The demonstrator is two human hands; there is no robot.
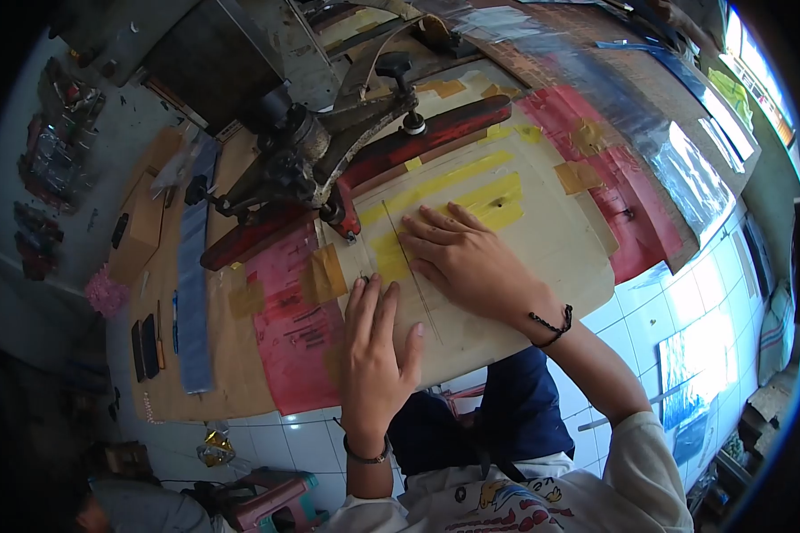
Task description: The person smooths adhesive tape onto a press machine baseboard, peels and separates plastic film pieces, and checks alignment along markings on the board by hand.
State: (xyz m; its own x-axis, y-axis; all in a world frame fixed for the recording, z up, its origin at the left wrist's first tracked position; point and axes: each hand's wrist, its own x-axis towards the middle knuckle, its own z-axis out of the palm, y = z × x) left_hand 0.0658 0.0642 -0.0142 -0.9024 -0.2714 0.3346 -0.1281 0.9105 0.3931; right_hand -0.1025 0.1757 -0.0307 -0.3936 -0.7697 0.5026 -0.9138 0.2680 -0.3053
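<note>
My left hand [375, 342] lies with fingers extended at the left part of a pale board [498, 311], its fingertips near a brown tape patch [323, 275]. My right hand [462, 258] rests flat with spread fingers on the same board, over yellow tape strips [471, 191]. A thin dark line runs down the board between the hands. Just beyond them stands a dark metal machine [307, 147] with a long red bar [427, 138]; its red lower tip [347, 218] is beside the yellow tape. Red sheets [289, 311] show on both sides of the board.
A blue-grey strip [197, 284], a blue pen [175, 322] and dark flat pieces [145, 348] lie on the table's left side. Clear plastic sheets [684, 178] cover the right side. Another person's grey sleeve [151, 508] and a stool [280, 502] are at the bottom left.
</note>
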